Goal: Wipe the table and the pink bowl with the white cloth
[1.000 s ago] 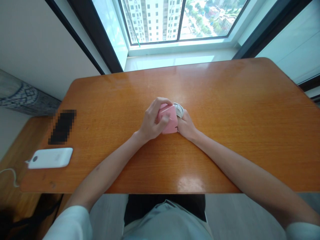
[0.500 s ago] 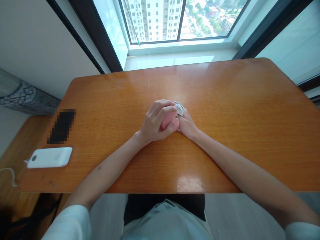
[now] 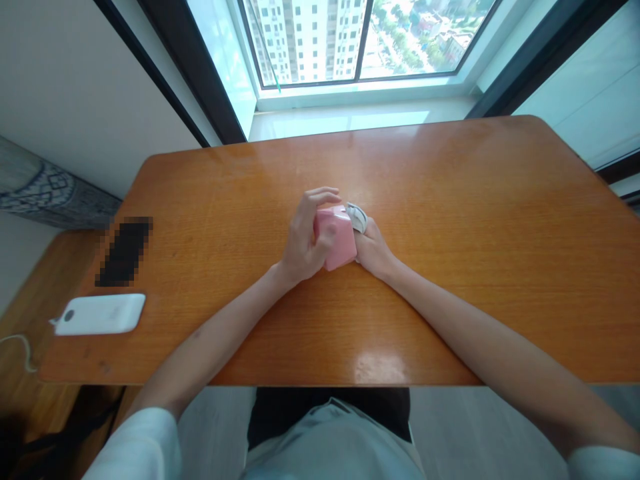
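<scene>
Left hand half-open, fingers arched, thumb across the face of a pink block mid-view above the surface (firm grip or not, can't tell). At the block's three o'clock, the right hand curls closed on a pale-grey piece, fingers mostly hidden.

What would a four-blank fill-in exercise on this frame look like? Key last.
The left hand and right hand meet at a glossy, boxy object coloured ____.
The small white-and-grey curved piece beside it is nearest the ____ hand.
The flat white rounded device lies at the ____ end of the brown wooden table.
The dark-framed glass window stands beyond the table's ____ edge, not its near one.
Key: pink; right; left; far.
</scene>
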A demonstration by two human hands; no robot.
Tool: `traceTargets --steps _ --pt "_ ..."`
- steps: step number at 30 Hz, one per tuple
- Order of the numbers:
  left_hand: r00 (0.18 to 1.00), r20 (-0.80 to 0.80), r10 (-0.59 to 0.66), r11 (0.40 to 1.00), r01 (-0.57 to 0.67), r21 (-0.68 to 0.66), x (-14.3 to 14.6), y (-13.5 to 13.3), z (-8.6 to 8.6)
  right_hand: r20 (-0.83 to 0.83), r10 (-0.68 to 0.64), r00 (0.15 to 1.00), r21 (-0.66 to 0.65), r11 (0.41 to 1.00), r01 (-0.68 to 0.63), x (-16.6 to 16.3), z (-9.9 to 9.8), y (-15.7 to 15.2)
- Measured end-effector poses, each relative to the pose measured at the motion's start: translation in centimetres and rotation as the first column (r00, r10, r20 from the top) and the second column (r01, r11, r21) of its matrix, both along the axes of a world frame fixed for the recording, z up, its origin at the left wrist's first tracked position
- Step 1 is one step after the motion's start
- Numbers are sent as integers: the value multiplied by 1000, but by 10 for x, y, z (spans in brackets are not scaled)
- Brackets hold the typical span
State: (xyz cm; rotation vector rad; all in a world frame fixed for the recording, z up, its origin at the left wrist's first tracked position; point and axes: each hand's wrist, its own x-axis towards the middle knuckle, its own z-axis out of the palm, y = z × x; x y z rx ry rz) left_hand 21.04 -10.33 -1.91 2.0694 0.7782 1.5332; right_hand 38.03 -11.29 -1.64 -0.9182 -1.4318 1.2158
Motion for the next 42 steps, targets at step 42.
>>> traceTargets --steps 42 --pt "977 -204 -63 972 106 208 -5 3 -5 -23 -42 999 -46 998 41 3 -5 4"
